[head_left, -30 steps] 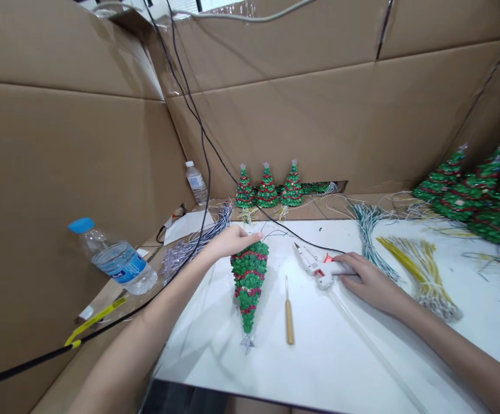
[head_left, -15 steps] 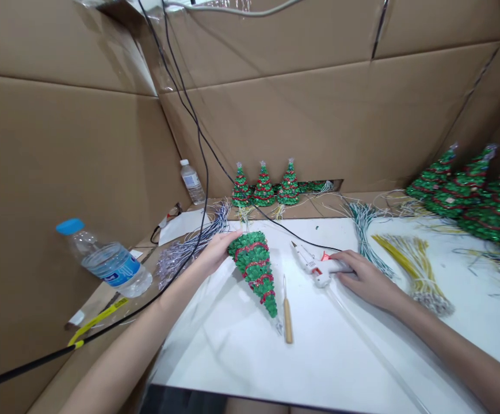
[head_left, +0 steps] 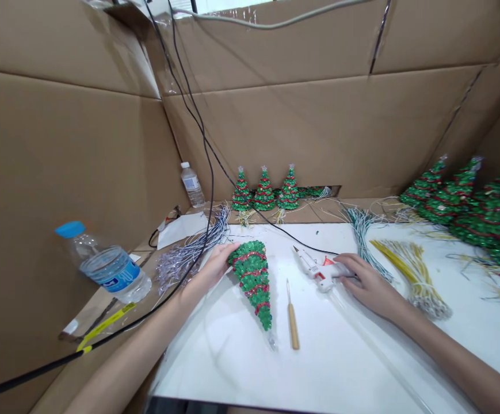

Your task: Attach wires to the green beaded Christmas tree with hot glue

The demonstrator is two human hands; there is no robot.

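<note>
My left hand [head_left: 218,262] grips the wide base of a green beaded Christmas tree [head_left: 253,280] with red garland bands. The tree lies tilted over the white board, its clear tip pointing toward me. My right hand [head_left: 364,280] is closed around the handle of a white glue gun [head_left: 324,272], whose nozzle points away to the left. A clear glue stick [head_left: 374,345] trails from the gun toward the lower right. Between tree and gun lies an awl [head_left: 292,322] with a wooden handle, touched by neither hand.
Three small trees [head_left: 264,191] stand at the back, and larger ones [head_left: 483,201] at right. Wire bundles lie right, green [head_left: 362,236] and yellow [head_left: 418,273], with a purple-tipped bundle [head_left: 180,259] left. A water bottle [head_left: 114,273] stands left. A black cable [head_left: 209,172] crosses the space.
The tree in my left hand has turned slightly, so its tip points more directly toward me. My right hand stays on the glue gun. The whole view has shifted slightly.
</note>
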